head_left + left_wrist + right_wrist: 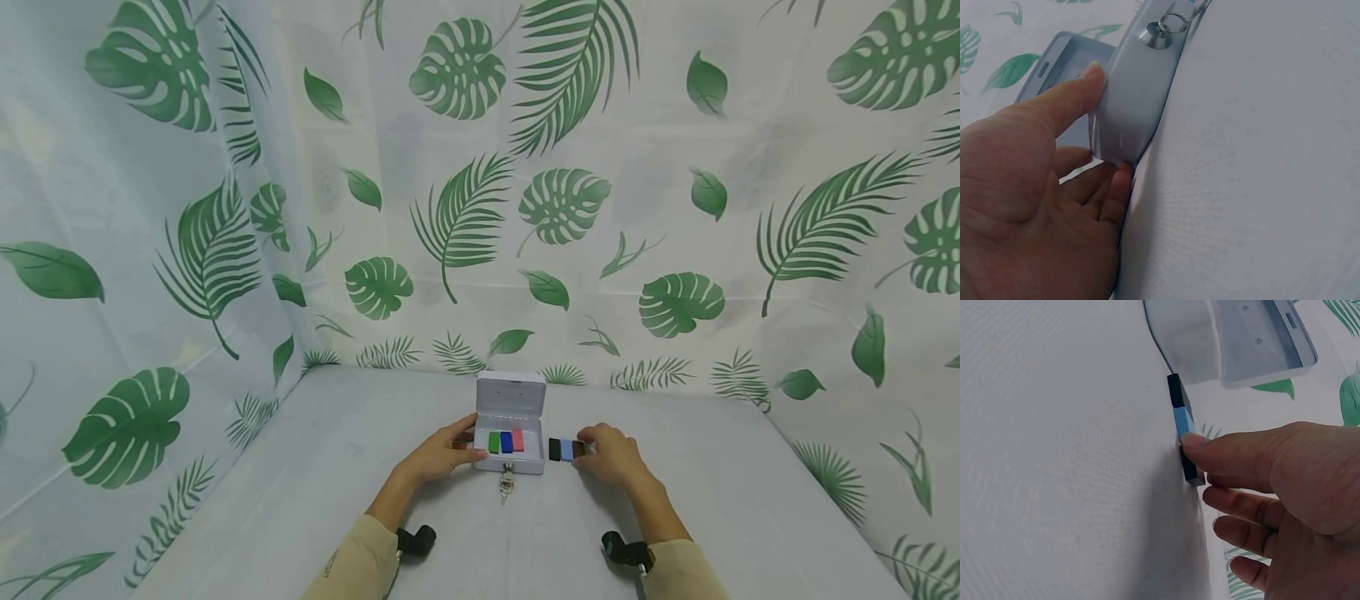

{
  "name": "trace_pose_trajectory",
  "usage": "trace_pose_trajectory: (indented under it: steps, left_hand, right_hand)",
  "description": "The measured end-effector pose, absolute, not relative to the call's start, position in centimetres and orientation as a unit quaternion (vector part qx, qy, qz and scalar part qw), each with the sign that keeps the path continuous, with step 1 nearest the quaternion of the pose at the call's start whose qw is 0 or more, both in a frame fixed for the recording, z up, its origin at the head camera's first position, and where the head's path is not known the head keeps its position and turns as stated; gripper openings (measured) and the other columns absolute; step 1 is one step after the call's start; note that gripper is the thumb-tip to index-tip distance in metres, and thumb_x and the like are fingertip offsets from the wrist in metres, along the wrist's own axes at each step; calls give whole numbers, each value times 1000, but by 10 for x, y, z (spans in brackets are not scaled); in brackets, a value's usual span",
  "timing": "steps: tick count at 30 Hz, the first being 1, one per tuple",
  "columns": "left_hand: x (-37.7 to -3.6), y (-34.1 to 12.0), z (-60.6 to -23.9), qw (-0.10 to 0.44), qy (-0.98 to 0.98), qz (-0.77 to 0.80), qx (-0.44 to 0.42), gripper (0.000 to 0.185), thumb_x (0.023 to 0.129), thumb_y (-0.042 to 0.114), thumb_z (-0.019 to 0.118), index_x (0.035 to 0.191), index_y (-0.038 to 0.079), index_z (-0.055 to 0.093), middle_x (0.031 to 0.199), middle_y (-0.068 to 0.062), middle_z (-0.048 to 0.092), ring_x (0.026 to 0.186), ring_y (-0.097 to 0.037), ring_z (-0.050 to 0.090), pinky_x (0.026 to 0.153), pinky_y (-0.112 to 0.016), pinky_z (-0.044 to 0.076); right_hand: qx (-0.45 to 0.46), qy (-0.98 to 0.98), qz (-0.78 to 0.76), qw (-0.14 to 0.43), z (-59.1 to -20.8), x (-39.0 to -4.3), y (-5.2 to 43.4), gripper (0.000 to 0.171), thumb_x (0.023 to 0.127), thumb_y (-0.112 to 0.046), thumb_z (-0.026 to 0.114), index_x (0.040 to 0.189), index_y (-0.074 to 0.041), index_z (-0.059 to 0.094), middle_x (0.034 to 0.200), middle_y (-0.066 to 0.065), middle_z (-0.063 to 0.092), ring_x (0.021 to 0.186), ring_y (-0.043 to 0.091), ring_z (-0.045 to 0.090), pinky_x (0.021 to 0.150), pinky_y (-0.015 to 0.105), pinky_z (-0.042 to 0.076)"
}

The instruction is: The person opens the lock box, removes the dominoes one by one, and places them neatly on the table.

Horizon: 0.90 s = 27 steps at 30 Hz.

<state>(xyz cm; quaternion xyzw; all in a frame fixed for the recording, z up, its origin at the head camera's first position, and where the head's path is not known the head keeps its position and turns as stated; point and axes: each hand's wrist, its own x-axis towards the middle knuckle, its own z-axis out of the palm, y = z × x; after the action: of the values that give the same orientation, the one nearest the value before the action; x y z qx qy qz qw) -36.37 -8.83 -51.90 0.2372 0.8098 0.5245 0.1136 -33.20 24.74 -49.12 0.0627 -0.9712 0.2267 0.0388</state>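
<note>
A small pale metal lockbox [529,467] sits on the white table with its lid [511,397] raised. Inside lie a green block [493,442], a blue block [507,442] and a pink block [517,441]. Keys [507,483] hang from its front lock. My left hand [437,454] grips the box's left side, thumb at the front corner. Right of the box, a black block [554,450] and a light blue block [566,450] stand in a row with a dark brown block [1189,467]. My right hand [613,457] pinches that brown block at the row's right end.
White cloth with green leaf prints [465,225] hangs behind the table and along both sides. A black wrist camera [417,541] sits by the left sleeve, and another black camera [624,550] by the right sleeve. The white tabletop [300,500] stretches around the box.
</note>
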Motion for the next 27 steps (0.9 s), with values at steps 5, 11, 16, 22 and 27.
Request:
trace_pose_trajectory:
  steps: [5, 11, 16, 22, 27]
  left_hand:
    - [-364, -89, -520, 115, 810, 525, 235, 84, 97, 36, 75, 165, 15, 31, 157, -13, 51, 142, -35, 51, 114, -58, 42]
    - [-365, -89, -520, 115, 810, 525, 234, 84, 97, 36, 75, 165, 14, 31, 156, -14, 51, 141, -34, 52, 114, -57, 43]
    - [-364, -88, -520, 114, 811, 523, 236, 84, 97, 35, 75, 165, 14, 31, 156, -14, 52, 141, -34, 52, 114, -56, 43]
    - [-363, -88, -519, 115, 812, 521, 235, 84, 97, 36, 75, 165, 13, 31, 155, -15, 52, 141, -35, 52, 114, -57, 43]
    - [-364, -89, -519, 115, 813, 521, 234, 85, 97, 36, 75, 165, 13, 31, 155, -15, 52, 140, -34, 52, 114, -57, 43]
  right_hand:
    - [60, -971, 227, 45, -488, -330, 247, 45, 85, -17, 84, 124, 2, 72, 118, 18, 72, 116, 44, 64, 98, 66, 41]
    - [63, -971, 224, 58, -486, -330, 244, 44, 87, -20, 83, 124, 1, 72, 119, 18, 72, 117, 44, 64, 96, 66, 41]
    - [71, -969, 225, 75, -486, -332, 241, 43, 89, -21, 81, 124, 1, 71, 119, 19, 72, 116, 44, 64, 95, 66, 42]
    - [68, -965, 232, 100, -484, -333, 238, 45, 93, -25, 78, 128, 1, 70, 124, 20, 70, 117, 44, 63, 94, 63, 41]
    - [70, -964, 230, 109, -479, -331, 235, 44, 93, -26, 78, 128, 0, 70, 124, 19, 71, 108, 39, 67, 92, 61, 42]
